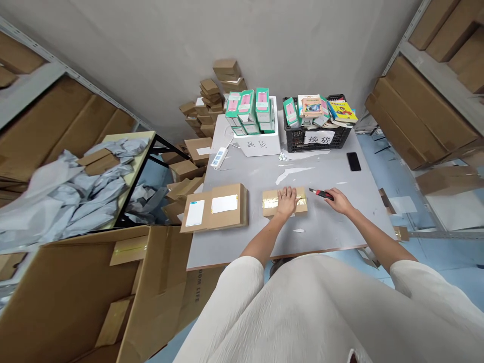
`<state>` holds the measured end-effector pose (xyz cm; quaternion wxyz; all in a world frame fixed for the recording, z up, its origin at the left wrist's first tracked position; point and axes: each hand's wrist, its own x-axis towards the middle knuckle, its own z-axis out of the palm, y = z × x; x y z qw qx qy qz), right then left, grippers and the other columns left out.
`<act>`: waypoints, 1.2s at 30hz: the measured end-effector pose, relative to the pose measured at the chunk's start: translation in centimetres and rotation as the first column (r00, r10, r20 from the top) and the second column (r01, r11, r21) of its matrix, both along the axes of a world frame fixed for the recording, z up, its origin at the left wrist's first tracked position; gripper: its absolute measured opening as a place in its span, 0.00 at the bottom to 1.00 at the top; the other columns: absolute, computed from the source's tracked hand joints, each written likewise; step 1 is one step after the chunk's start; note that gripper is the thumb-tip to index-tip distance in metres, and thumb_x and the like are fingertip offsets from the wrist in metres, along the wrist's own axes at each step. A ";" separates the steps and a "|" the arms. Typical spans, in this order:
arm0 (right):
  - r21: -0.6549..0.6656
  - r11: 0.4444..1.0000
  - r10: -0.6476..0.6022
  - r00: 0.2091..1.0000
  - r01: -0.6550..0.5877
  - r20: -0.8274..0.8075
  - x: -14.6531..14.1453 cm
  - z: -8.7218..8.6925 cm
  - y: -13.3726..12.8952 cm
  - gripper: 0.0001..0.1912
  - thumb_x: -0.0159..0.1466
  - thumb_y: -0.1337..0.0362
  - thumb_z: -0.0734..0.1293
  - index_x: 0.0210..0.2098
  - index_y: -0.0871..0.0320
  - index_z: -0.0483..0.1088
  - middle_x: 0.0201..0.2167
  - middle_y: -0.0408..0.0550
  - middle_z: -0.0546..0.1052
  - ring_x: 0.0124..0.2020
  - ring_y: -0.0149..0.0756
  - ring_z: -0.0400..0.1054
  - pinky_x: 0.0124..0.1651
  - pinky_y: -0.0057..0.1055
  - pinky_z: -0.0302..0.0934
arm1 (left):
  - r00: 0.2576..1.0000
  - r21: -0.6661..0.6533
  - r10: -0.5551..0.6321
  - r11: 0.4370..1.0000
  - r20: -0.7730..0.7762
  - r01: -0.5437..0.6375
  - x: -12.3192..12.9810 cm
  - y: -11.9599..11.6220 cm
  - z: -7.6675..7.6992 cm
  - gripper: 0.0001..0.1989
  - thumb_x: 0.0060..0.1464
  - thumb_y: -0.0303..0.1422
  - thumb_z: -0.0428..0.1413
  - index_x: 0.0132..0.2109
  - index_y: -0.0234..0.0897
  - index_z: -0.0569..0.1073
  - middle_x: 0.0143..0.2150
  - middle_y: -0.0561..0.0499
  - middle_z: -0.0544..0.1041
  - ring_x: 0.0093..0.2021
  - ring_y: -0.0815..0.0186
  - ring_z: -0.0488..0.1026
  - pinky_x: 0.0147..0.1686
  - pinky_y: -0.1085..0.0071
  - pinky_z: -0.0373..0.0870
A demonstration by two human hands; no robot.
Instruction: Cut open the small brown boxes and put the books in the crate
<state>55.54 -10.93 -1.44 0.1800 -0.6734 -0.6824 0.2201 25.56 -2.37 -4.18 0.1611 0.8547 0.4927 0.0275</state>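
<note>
A small brown carton [270,203] with shiny tape along its top lies near the middle of the grey table [260,176]. My left hand [287,201] rests on top of it, palm down, fingers spread. To the right of the carton, my right hand [338,200] grips a red and black utility knife [323,194], its blade pointing left toward the carton's end, a little apart from it. Larger flat cartons with white labels [224,204] lie to the left on the table.
A white bin [259,146] of green boxes and a black crate [302,143] of books stand at the table's back. A phone [354,161] lies at right, a power strip [220,158] at left. A big open carton [159,292] stands at lower left.
</note>
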 end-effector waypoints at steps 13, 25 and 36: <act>-0.043 0.977 0.204 0.975 -0.209 -0.088 -11.8 1.0 8.4 0.20 0.72 0.56 0.63 0.57 0.55 0.77 0.58 0.58 0.81 0.61 0.56 0.71 0.64 0.48 0.62 | 0.983 -0.085 0.181 0.980 0.006 -0.180 -8.3 -3.0 3.0 0.36 0.70 0.50 0.56 0.78 0.45 0.61 0.81 0.38 0.58 0.79 0.44 0.55 0.75 0.47 0.55; -0.163 0.975 0.162 0.984 -0.149 0.070 -13.8 1.9 8.6 0.19 0.74 0.56 0.61 0.57 0.56 0.77 0.54 0.58 0.84 0.57 0.56 0.74 0.64 0.49 0.58 | 0.996 -0.006 0.041 0.999 -0.082 -0.042 -9.0 -2.7 3.5 0.27 0.71 0.45 0.58 0.72 0.46 0.68 0.71 0.38 0.69 0.71 0.46 0.65 0.69 0.51 0.61; -0.225 0.973 -0.039 0.998 0.050 0.056 -12.1 2.7 4.7 0.21 0.75 0.53 0.62 0.60 0.54 0.76 0.50 0.55 0.86 0.49 0.51 0.79 0.45 0.36 0.66 | 0.982 -0.209 0.187 0.960 -0.011 -0.185 -8.2 0.4 3.2 0.19 0.76 0.38 0.49 0.68 0.41 0.70 0.61 0.40 0.81 0.57 0.50 0.80 0.52 0.59 0.75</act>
